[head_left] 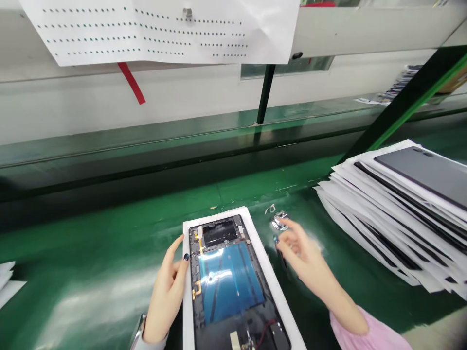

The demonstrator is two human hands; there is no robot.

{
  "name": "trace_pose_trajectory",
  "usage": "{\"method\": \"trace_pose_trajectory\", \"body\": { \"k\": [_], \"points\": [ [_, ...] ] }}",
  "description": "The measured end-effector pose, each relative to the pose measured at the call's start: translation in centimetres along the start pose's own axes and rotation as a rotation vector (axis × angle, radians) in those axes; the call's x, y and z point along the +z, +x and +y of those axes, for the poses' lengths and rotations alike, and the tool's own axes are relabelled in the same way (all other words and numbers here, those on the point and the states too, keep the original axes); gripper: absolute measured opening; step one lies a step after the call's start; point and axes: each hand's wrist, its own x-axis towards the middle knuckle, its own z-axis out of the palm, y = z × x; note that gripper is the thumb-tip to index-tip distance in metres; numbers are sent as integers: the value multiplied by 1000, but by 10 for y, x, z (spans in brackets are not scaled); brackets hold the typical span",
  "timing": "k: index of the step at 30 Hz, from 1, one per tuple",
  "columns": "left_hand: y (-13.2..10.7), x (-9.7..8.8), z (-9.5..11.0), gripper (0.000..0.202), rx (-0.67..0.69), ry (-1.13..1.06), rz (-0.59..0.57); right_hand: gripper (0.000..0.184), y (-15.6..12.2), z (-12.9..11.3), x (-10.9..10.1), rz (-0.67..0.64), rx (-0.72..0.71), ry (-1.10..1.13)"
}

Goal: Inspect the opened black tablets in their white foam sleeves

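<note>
Resting on the green conveyor belt (pixel 95 238), an opened tablet (pixel 229 282) lay on a white sheet (pixel 275 282) at lower centre. The spread left hand (pixel 166 289) touched its left edge. The right hand (pixel 301 248), fingers loosely curled, grip unclear, hung just beside a shiny metal part (pixel 279 221). Stacked tablets (pixel 397 214) sat at right; a dotted paper (pixel 146 31) hung upper left.

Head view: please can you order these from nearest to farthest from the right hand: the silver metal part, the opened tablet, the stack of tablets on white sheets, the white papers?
From the right hand:
1. Silver metal part: just beyond the fingertips.
2. Opened tablet: left of the hand.
3. Stack of tablets on white sheets: to the right.
4. White papers: far left edge.
</note>
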Motion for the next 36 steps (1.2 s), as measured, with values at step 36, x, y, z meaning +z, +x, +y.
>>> {"method": "trace_pose_trajectory", "body": {
  "k": [36],
  "points": [
    [-18,9,-41,49,-81,-105,241,42,33,51,0,500,-424,-550]
  ]
}}
